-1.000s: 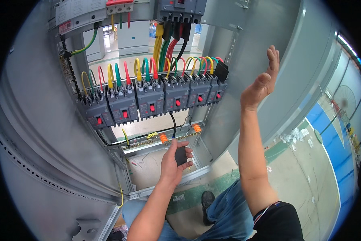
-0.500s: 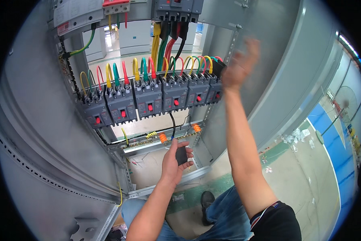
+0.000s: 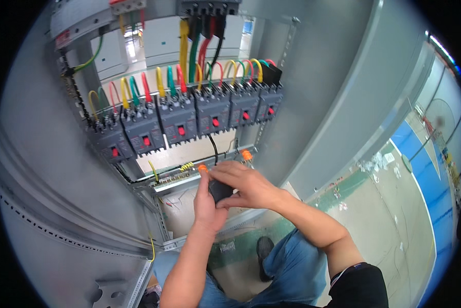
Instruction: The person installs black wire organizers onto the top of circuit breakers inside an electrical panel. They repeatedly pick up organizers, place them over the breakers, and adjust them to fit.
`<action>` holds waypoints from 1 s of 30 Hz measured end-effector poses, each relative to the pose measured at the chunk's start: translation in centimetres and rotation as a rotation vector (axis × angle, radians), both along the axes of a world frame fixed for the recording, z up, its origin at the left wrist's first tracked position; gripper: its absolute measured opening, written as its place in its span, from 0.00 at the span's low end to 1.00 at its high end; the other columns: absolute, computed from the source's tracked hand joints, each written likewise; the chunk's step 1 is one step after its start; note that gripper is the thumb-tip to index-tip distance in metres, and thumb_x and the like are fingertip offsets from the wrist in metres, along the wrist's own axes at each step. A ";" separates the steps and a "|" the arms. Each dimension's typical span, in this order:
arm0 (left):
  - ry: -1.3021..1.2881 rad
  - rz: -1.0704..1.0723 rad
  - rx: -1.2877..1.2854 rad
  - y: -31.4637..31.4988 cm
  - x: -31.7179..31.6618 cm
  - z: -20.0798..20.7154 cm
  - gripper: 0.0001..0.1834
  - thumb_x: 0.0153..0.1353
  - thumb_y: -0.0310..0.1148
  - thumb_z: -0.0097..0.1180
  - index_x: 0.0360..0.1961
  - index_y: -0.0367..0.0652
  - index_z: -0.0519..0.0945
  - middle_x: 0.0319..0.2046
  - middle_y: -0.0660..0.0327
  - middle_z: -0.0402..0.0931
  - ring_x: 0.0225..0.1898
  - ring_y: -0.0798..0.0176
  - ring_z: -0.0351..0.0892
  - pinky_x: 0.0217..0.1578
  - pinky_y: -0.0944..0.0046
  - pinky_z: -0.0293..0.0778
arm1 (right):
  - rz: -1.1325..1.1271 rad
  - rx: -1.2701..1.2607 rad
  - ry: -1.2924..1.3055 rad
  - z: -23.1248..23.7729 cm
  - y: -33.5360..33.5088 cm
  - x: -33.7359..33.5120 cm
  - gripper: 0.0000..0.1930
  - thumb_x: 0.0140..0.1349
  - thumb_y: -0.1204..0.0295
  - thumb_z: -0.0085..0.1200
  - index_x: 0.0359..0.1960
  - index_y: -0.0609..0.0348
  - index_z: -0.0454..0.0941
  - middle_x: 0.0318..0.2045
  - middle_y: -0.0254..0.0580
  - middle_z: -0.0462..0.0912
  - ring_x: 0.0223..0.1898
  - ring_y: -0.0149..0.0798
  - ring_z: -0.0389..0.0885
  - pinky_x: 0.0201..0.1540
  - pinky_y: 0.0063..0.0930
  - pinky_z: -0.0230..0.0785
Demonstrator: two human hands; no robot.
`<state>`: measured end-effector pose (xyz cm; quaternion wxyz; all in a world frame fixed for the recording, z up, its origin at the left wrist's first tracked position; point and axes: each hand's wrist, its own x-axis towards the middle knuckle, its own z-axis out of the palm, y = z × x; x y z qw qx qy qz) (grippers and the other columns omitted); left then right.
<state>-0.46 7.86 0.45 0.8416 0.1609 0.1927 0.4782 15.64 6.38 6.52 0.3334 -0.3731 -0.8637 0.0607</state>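
Note:
In front of the lower cabinet opening my two hands come together around a black flat piece [image 3: 220, 191], perhaps a small stack of sheets. My left hand [image 3: 206, 205] is closed on it from the left, palm up. My right hand [image 3: 248, 186] reaches over it from the right, its fingers on top and the thumb beneath. The fingers partly hide the piece, so its exact kind is unclear. Above stands a row of grey circuit breakers [image 3: 180, 123] with red switches and yellow, green and red wires. Another black plate [image 3: 272, 74] stands upright at the rightmost breaker.
Below the breakers runs a metal rail with orange insulators [image 3: 247, 155] and a yellow coiled wire [image 3: 187, 167]. A larger breaker [image 3: 210, 7] hangs above. Grey cabinet walls [image 3: 338, 97] rise at both sides. Plastic scraps [image 3: 379, 163] lie on the floor at right.
My right hand has come down from beside the rightmost breaker to the black piece in my left hand. The black plate at that breaker is now uncovered. The view has shifted slightly.

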 end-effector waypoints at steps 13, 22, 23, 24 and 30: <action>0.230 -0.057 0.172 -0.2 -0.6 1.1 0.32 0.80 0.59 0.42 0.60 0.39 0.75 0.52 0.51 0.82 0.51 0.52 0.88 0.47 0.51 0.88 | -0.165 -0.423 0.503 -1.1 -0.7 1.1 0.11 0.65 0.77 0.67 0.47 0.65 0.81 0.38 0.39 0.85 0.36 0.30 0.83 0.42 0.28 0.77; 0.364 -0.011 0.253 -0.2 -0.8 1.7 0.15 0.74 0.41 0.60 0.50 0.40 0.81 0.43 0.57 0.85 0.43 0.60 0.89 0.41 0.58 0.89 | -0.137 -0.691 0.864 -2.1 0.8 3.2 0.13 0.76 0.70 0.58 0.54 0.65 0.80 0.36 0.32 0.83 0.30 0.22 0.78 0.34 0.20 0.73; 0.355 -0.014 0.249 -0.2 -0.8 1.6 0.15 0.74 0.41 0.60 0.49 0.41 0.82 0.43 0.57 0.85 0.43 0.60 0.89 0.41 0.57 0.89 | -0.135 -0.695 0.880 -2.2 0.8 3.2 0.14 0.76 0.70 0.58 0.56 0.66 0.80 0.35 0.33 0.82 0.30 0.23 0.78 0.34 0.21 0.73; 0.346 -0.017 0.247 -0.2 -0.9 1.6 0.15 0.73 0.42 0.61 0.49 0.41 0.82 0.43 0.57 0.85 0.42 0.60 0.89 0.41 0.56 0.89 | -0.132 -0.699 0.896 -2.2 0.9 3.2 0.15 0.76 0.70 0.58 0.57 0.66 0.80 0.35 0.33 0.82 0.29 0.23 0.79 0.33 0.21 0.74; 0.367 0.074 0.217 0.1 -1.0 1.2 0.14 0.73 0.42 0.60 0.48 0.42 0.82 0.42 0.59 0.85 0.42 0.62 0.88 0.40 0.58 0.88 | -0.275 0.005 0.325 -0.6 0.0 2.7 0.30 0.59 0.68 0.74 0.63 0.62 0.79 0.43 0.37 0.84 0.40 0.31 0.81 0.40 0.28 0.75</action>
